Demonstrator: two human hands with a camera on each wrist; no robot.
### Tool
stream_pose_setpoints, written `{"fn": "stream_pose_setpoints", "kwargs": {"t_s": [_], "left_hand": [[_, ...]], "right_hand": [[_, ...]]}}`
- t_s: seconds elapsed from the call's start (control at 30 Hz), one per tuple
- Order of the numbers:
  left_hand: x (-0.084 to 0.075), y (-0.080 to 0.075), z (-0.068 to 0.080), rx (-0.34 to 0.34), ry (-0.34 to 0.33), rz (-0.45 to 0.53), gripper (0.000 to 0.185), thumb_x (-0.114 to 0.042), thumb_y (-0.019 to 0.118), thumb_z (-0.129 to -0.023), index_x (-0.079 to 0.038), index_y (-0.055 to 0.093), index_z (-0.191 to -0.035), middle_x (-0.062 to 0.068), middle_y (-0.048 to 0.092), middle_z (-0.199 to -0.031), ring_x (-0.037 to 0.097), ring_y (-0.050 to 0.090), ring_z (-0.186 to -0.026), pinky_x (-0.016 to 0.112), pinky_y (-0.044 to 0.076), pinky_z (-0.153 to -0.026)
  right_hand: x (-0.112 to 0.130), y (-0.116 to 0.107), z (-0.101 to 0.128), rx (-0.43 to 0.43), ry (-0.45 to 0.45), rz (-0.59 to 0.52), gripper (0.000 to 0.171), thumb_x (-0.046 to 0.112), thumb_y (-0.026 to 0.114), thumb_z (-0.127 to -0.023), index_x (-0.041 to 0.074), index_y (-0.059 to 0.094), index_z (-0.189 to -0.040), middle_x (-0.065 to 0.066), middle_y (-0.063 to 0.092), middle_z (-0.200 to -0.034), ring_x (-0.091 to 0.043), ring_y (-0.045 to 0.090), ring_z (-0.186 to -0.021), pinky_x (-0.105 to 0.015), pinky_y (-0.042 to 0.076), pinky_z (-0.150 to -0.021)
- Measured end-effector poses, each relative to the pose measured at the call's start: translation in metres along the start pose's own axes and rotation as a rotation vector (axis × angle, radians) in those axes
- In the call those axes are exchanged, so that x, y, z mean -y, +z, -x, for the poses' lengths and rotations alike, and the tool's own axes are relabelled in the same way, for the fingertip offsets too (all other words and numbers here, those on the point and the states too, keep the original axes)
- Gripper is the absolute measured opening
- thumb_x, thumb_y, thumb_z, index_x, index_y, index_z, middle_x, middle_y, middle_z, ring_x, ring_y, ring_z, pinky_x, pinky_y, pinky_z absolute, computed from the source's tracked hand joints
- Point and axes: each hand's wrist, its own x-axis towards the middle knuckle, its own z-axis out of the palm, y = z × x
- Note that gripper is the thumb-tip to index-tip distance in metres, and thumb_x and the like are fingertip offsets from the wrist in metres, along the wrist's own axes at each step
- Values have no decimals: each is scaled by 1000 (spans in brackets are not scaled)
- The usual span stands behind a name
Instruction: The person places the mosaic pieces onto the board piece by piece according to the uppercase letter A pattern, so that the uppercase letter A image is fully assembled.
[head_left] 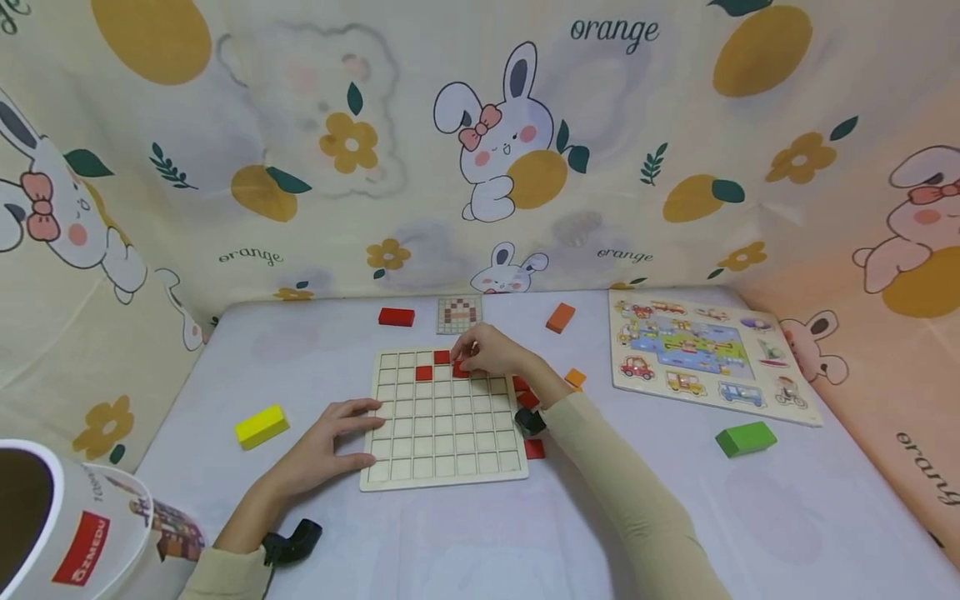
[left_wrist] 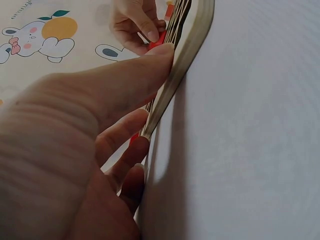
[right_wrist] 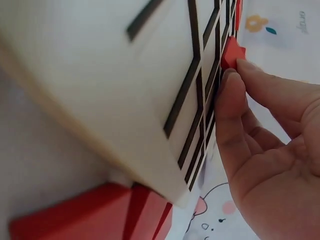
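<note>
A pale wooden grid board [head_left: 442,429] lies on the table. My left hand [head_left: 330,440] touches its left edge with straight, spread fingers. Over the board's upper part, my right hand [head_left: 489,350] pinches a small red square tile [right_wrist: 230,54] between thumb and fingertips, at a grid cell. Two other red tiles sit in cells close by: one in the top row [head_left: 442,357] and one a row lower to the left [head_left: 424,373]. Several loose red tiles [head_left: 528,399] lie along the board's right edge, partly hidden by the right wrist.
Behind the board lies a small pattern card [head_left: 450,328], between a red block [head_left: 396,317] and an orange block [head_left: 560,317]. A vehicle puzzle board [head_left: 684,382] and green block [head_left: 746,439] lie right. Left are a yellow block [head_left: 262,427] and a white bucket [head_left: 112,546].
</note>
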Motion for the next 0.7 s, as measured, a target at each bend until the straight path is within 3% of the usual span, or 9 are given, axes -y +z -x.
{"fn": "stream_pose_setpoints", "kwargs": {"t_s": [0.4, 0.7], "left_hand": [[0, 0, 0, 4, 11, -14, 53, -25, 83, -80, -10, 67, -129, 8, 45, -150, 33, 32, -139, 63, 29, -111], [1, 1, 0, 5, 17, -11, 53, -27, 83, -81, -11, 67, -129, 8, 44, -150, 33, 32, -139, 63, 29, -110]], "right_hand": [[9, 0, -3, 35, 41, 64, 6, -4, 70, -89, 0, 72, -92, -5, 64, -80, -15, 54, -72, -24, 49, -64], [8, 0, -1, 4, 42, 75, 5, -3, 69, -90, 0, 71, -93, -6, 62, -80, -14, 53, -71, -24, 47, -63]]}}
